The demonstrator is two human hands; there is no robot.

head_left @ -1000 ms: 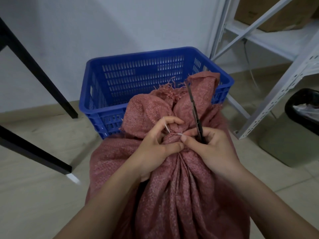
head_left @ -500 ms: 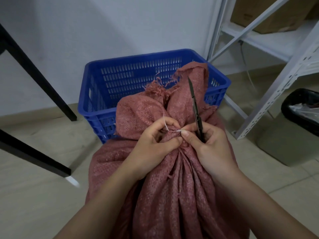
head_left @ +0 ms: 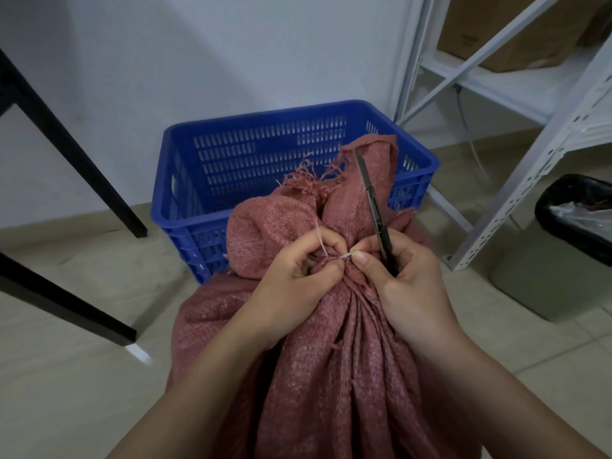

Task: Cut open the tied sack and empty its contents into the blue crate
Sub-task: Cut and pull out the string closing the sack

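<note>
A full red woven sack (head_left: 331, 376) stands on the floor right in front of me, its neck gathered and bound by a thin white tie (head_left: 323, 248). My left hand (head_left: 298, 276) grips the neck and pinches the tie. My right hand (head_left: 407, 279) also pinches the tie with thumb and forefinger while holding black scissors (head_left: 372, 200), blades together and pointing up along the sack's frayed top. Behind the sack sits the blue slotted crate (head_left: 265, 154); its visible inside shows nothing, and its near part is hidden by the sack.
Black table legs (head_left: 66, 154) slant down at the left. A white metal shelving frame (head_left: 516, 180) with cardboard boxes stands at the right, and a grey bin with a black liner (head_left: 569, 246) sits beside it. The floor is pale tile.
The sack top and crate have shifted slightly in view as my head moved. Both hands stay at the neck, working the white tie; the scissors remain upright.
</note>
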